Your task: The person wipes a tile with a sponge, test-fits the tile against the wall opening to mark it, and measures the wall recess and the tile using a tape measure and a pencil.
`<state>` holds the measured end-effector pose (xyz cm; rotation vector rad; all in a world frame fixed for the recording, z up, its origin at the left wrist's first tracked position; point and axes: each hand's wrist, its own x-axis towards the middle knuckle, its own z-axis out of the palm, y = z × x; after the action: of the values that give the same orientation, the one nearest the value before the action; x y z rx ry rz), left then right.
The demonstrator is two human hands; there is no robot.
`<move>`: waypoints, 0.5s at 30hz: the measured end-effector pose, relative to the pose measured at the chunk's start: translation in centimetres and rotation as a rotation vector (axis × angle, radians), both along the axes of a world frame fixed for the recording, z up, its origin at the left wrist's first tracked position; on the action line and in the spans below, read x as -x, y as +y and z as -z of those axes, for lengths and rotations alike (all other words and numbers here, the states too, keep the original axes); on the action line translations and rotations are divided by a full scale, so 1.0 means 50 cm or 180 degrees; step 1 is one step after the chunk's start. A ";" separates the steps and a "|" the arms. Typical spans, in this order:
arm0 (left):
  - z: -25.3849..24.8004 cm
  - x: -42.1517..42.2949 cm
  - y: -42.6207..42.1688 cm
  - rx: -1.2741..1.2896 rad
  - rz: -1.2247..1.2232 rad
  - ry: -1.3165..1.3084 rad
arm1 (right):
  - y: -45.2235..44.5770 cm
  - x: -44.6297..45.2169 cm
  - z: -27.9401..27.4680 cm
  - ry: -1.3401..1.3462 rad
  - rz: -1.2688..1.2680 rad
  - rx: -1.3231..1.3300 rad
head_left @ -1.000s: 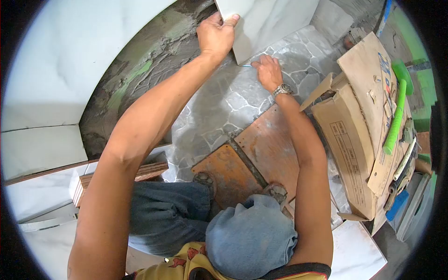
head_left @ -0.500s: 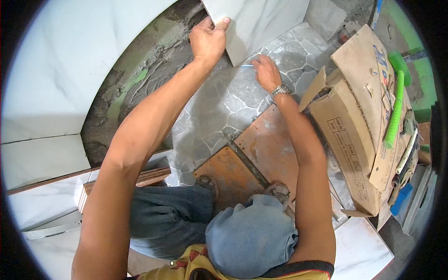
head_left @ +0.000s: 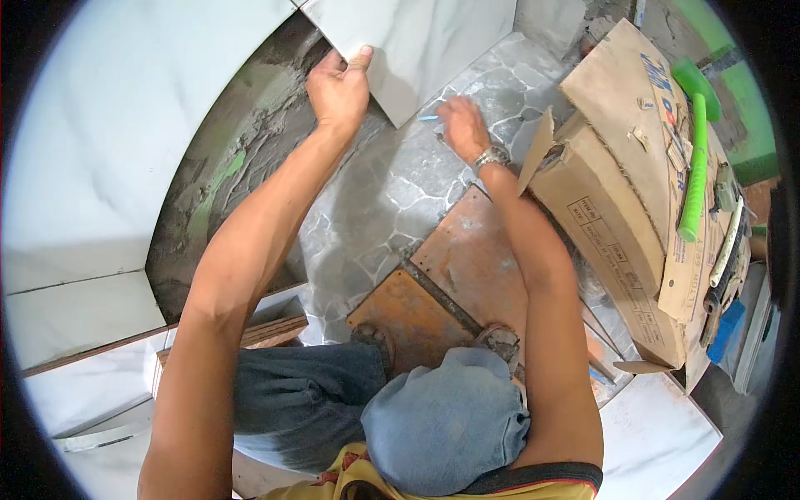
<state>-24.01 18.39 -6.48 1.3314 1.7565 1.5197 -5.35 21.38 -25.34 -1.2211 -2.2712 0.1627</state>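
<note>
White, grey-streaked flat tile (head_left: 425, 54) beside rough grey mortar patch (head_left: 258, 117). Your left hand (head_left: 338, 90) pinches its edge; your right hand (head_left: 462, 129), blurred, seems to hold thin blue stick (head_left: 428, 118). Tile may slip if left pinch loosens.

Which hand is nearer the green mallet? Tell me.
Right. The right hand is left of the green mallet in the picture; the left hand is farther left, holding the pale tile.

there is room to pass over the patterned floor (head_left: 358, 208) between the left forearm (head_left: 267, 200) and right forearm (head_left: 537, 233); the marbled tile (head_left: 417, 46) blocks the way ahead, the cardboard box (head_left: 612, 242) the right side.
</note>
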 end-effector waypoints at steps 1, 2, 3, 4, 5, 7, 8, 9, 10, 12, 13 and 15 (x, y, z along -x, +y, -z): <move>0.002 -0.001 0.002 -0.0056 0.0029 -0.0088 | -0.009 0.009 -0.003 0.0131 -0.0155 -0.0020; 0.006 -0.001 0.002 -0.0102 0.0063 -0.0177 | -0.019 0.019 -0.004 0.0260 -0.0305 -0.0031; 0.004 -0.002 0.000 -0.0064 0.0057 -0.0090 | -0.027 0.025 0.002 0.0390 -0.0444 -0.0035; 0.001 0.000 0.000 -0.0030 0.0055 -0.0001 | -0.024 0.029 0.004 0.0570 -0.0367 0.0118; -0.002 0.000 0.000 -0.0001 0.0043 0.0092 | -0.016 0.022 0.004 0.0434 -0.0139 0.0073; -0.001 -0.001 0.002 -0.0028 0.0060 0.0045 | 0.006 0.010 0.006 0.0166 0.0273 -0.0024; 0.001 -0.003 0.001 -0.0053 0.0079 -0.0053 | 0.017 -0.004 0.005 0.0016 0.0491 -0.0038; 0.004 -0.002 0.001 -0.0083 0.0094 -0.0160 | 0.018 -0.013 0.010 0.0143 0.0759 -0.0135; 0.006 0.003 0.004 -0.0048 0.0064 -0.0081 | 0.017 -0.021 0.014 0.0265 0.1021 -0.0240; 0.004 0.005 0.007 0.0014 0.0012 0.0070 | 0.017 -0.033 0.019 0.0406 0.1406 -0.0340; 0.001 0.004 0.005 0.0014 0.0005 0.0083 | 0.018 -0.035 0.021 0.0441 0.1383 -0.0248; -0.003 -0.001 -0.001 0.0018 0.0009 0.0121 | 0.011 -0.040 0.019 0.0519 0.1354 -0.0058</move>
<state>-23.98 18.34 -6.31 1.3681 1.7800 1.4961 -3.37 21.94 -26.29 -1.5865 -1.8250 0.0776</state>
